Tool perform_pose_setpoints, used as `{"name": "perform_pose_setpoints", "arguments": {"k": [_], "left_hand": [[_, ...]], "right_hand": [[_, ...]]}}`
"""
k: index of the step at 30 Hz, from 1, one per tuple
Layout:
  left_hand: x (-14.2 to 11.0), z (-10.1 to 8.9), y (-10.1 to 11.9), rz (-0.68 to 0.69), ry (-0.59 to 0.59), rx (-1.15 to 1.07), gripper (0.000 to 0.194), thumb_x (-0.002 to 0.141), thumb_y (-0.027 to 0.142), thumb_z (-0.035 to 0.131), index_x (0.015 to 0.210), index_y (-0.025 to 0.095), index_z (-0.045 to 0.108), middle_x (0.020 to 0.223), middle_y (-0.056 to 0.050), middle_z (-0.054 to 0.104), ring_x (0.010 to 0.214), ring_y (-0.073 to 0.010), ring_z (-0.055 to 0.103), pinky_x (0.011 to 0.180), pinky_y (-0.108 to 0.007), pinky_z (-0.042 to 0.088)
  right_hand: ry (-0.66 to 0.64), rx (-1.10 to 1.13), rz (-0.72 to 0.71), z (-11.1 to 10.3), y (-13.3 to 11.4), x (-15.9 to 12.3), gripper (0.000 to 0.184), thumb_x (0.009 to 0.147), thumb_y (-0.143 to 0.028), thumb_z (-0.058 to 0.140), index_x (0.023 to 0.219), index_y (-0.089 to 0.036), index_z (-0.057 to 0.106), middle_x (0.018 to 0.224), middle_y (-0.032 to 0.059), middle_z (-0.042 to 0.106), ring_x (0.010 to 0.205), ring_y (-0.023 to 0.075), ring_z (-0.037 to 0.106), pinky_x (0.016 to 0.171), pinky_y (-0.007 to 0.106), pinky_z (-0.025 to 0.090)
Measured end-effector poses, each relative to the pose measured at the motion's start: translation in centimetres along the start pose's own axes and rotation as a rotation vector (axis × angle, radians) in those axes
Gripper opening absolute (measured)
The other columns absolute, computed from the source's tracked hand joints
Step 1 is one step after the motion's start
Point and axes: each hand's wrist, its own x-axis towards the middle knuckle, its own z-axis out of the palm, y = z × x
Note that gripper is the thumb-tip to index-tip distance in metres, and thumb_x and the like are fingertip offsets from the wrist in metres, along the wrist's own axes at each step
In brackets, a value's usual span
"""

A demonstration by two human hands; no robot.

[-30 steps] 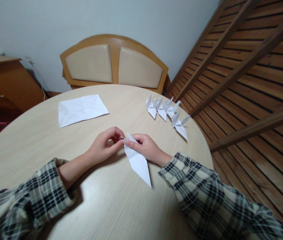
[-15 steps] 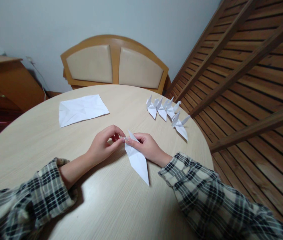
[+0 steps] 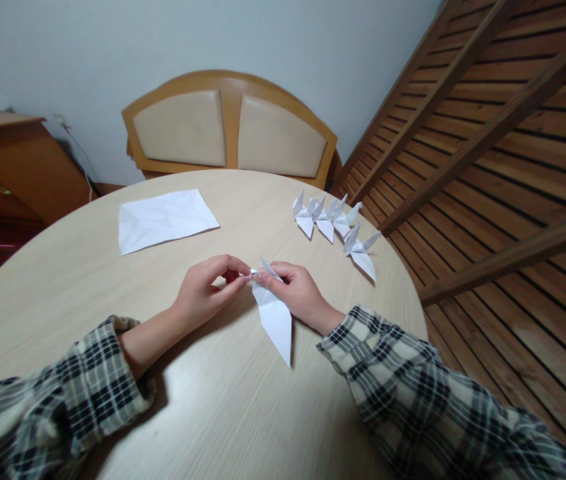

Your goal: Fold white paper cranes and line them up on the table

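In the head view, my left grip (image 3: pixel 206 285) pinches one end of the folded white paper (image 3: pixel 275 320), my right grip (image 3: pixel 301 293) clasping its side; beyond my right, paper cranes (image 3: pixel 363 262) stand on the counter (image 3: pixel 213 407); beyond my left lies a creased sheet (image 3: pixel 167 221).

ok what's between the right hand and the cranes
Only bare tabletop between the right hand and the cranes, as the head view shows.

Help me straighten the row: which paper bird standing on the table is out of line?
The rightmost paper bird: it sits nearer the camera, while the other birds stand side by side farther back.
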Motion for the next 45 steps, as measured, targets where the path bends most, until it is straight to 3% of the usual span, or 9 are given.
{"name": "perform_pose_setpoints", "arguments": {"k": [21, 29, 36, 45], "left_hand": [[-0.01, 0.57, 0.46, -0.127, -0.036, -0.058, 0.01, 0.087, 0.024, 0.059, 0.087, 0.016, 0.065, 0.076, -0.003, 0.068, 0.063, -0.0117, 0.06, 0.054, -0.02, 0.048], [-0.09, 0.82, 0.44, -0.206, -0.14, -0.162, 0.017, 0.089, 0.033, 0.058, 0.084, 0.017, 0.058, 0.079, -0.002, 0.065, 0.066, -0.0122, 0.059, 0.059, -0.023, 0.048], [0.15, 0.92, 0.25, -0.238, -0.189, -0.122, 0.029, 0.095, 0.039, 0.045, 0.081, 0.017, 0.058, 0.069, 0.001, 0.059, 0.062, -0.0126, 0.053, 0.059, -0.023, 0.043], [0.28, 0.88, 0.45, -0.175, -0.249, -0.098, 0.032, 0.095, 0.037, 0.041, 0.07, 0.019, 0.052, 0.061, 0.003, 0.051, 0.057, -0.0128, 0.048, 0.057, -0.024, 0.039]], "right_hand": [[0.041, 0.047, -0.037, 0.05, 0.17, 0.1, 0.028, 0.088, -0.042, 0.058, 0.081, -0.016, 0.065, 0.075, 0.0005, 0.059, 0.071, 0.0128, 0.051, 0.064, 0.026, 0.038], [0.059, 0.086, -0.052, 0.03, 0.43, 0.13, 0.024, 0.09, -0.04, 0.054, 0.086, -0.018, 0.061, 0.078, 0.0004, 0.057, 0.071, 0.0129, 0.051, 0.065, 0.026, 0.039], [-0.014, 0.052, -0.077, 0.11, 0.2, 0.11, 0.019, 0.09, -0.035, 0.052, 0.083, -0.018, 0.056, 0.075, -0.0009, 0.052, 0.072, 0.0133, 0.049, 0.066, 0.026, 0.039], [-0.1, -0.005, -0.087, 0.42, 0.06, 0.07, 0.022, 0.092, -0.033, 0.049, 0.075, -0.019, 0.049, 0.071, -0.0026, 0.045, 0.069, 0.0122, 0.044, 0.064, 0.026, 0.036]]}}
